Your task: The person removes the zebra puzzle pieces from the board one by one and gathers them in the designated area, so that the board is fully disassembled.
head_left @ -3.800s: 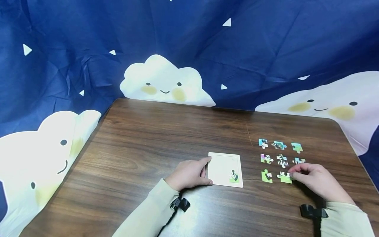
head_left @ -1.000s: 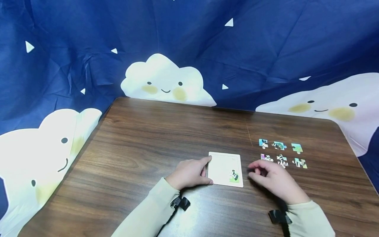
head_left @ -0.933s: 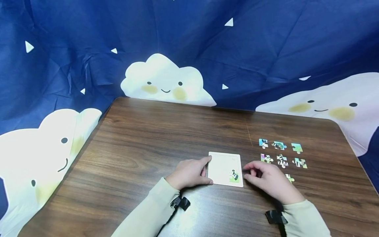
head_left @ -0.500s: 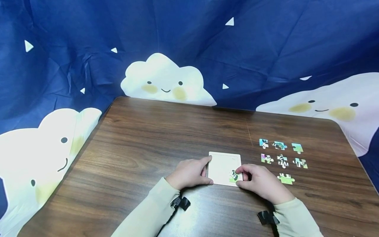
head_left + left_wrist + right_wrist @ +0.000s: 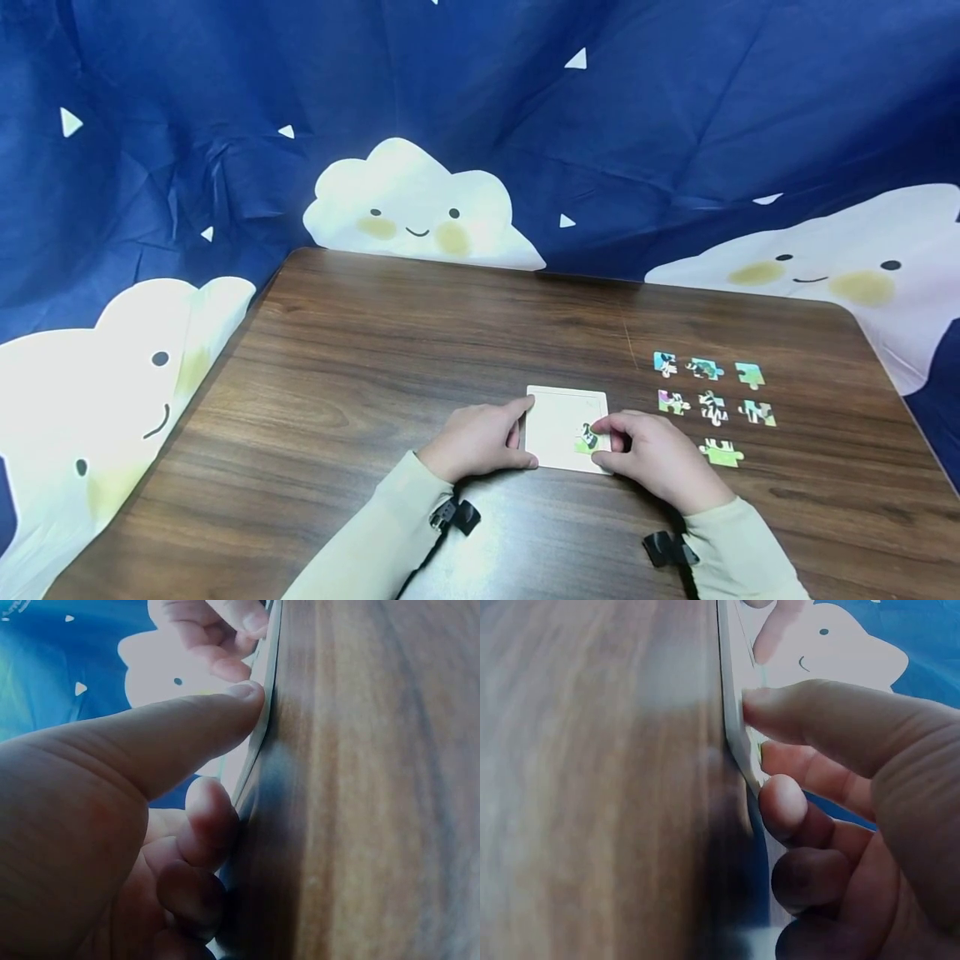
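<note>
On the wooden table lies a square white puzzle board. My left hand holds its left edge, thumb low and index finger near the upper corner; in the left wrist view the thumb rests right at the board's edge. At the lower right of the board sits a green puzzle piece with a black-and-white animal on it. My right hand pinches this piece between thumb and index finger, hiding its right side. In the right wrist view, the thumb lies over the board's rim.
Right of the board several loose puzzle pieces lie in rows, among them a green-edged piece near my right hand and a blue-green piece farther back. A blue curtain with white clouds hangs behind the table's far edge.
My right hand has moved left from the loose pieces to the board and shifted the green piece slightly left and away from the corner. My left hand has stayed on the board.
</note>
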`<action>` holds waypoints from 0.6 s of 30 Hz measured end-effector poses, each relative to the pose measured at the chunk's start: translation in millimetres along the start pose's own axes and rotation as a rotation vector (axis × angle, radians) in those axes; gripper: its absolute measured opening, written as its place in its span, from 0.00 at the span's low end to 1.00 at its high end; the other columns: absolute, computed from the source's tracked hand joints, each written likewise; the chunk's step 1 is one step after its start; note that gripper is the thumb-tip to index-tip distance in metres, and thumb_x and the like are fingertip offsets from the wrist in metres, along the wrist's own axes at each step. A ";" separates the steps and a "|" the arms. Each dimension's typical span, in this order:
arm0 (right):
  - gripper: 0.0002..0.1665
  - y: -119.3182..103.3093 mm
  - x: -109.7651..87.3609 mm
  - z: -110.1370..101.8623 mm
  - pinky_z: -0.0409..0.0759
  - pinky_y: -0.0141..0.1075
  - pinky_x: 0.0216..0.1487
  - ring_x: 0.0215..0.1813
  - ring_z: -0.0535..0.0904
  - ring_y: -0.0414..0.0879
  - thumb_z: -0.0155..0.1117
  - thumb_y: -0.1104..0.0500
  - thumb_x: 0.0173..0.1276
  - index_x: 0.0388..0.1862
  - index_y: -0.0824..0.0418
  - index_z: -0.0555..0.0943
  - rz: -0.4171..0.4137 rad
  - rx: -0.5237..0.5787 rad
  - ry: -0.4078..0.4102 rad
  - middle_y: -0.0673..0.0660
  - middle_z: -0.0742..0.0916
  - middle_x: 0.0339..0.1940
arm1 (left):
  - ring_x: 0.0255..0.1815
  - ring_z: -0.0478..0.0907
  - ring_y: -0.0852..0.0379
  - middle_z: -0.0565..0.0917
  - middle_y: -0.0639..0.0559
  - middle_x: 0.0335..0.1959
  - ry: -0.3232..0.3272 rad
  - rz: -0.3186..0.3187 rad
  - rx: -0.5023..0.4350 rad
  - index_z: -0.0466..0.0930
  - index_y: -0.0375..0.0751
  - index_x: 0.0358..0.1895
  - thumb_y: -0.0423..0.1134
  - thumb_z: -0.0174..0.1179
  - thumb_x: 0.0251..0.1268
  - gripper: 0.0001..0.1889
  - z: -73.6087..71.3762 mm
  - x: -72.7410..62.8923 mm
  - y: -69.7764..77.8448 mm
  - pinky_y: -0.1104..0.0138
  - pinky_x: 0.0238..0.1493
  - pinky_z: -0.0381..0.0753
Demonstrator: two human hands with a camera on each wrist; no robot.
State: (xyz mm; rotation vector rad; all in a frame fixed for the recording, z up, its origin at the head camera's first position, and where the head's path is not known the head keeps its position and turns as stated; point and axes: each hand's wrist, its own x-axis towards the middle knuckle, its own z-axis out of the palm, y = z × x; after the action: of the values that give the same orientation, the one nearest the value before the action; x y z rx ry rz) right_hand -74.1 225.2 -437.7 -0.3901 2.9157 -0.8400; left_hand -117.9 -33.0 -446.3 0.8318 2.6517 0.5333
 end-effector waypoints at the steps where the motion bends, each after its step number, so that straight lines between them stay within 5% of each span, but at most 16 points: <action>1: 0.12 -0.6 -0.3 0.0 0.68 0.32 0.32 0.27 0.69 0.33 0.76 0.55 0.56 0.40 0.52 0.87 0.004 0.001 -0.003 0.40 0.74 0.22 | 0.24 0.71 0.71 0.74 0.74 0.21 0.001 0.000 -0.001 0.66 0.48 0.74 0.60 0.71 0.54 0.45 0.0 -0.1 0.1 0.68 0.32 0.72; 8: 0.11 -5.3 -0.9 2.1 0.67 0.32 0.30 0.25 0.67 0.32 0.73 0.57 0.55 0.38 0.52 0.84 -0.018 -0.038 0.006 0.39 0.73 0.21 | 0.23 0.71 0.71 0.74 0.74 0.20 0.002 -0.002 0.002 0.66 0.48 0.75 0.60 0.71 0.55 0.45 -0.9 -0.4 -1.3 0.68 0.33 0.73; 18: 0.16 6.3 -12.7 -1.5 0.64 0.31 0.28 0.20 0.61 0.32 0.74 0.61 0.55 0.43 0.54 0.84 -0.014 0.060 0.103 0.41 0.68 0.18 | 0.23 0.70 0.72 0.73 0.75 0.20 0.000 0.006 0.010 0.65 0.48 0.75 0.61 0.70 0.55 0.45 0.2 -1.8 -0.2 0.69 0.31 0.71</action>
State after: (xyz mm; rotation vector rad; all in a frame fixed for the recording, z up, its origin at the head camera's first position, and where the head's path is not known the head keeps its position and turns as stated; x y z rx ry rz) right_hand -63.5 234.5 -439.7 -0.3740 2.9757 -0.9752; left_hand -116.5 -34.2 -446.2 0.8429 2.6552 0.5214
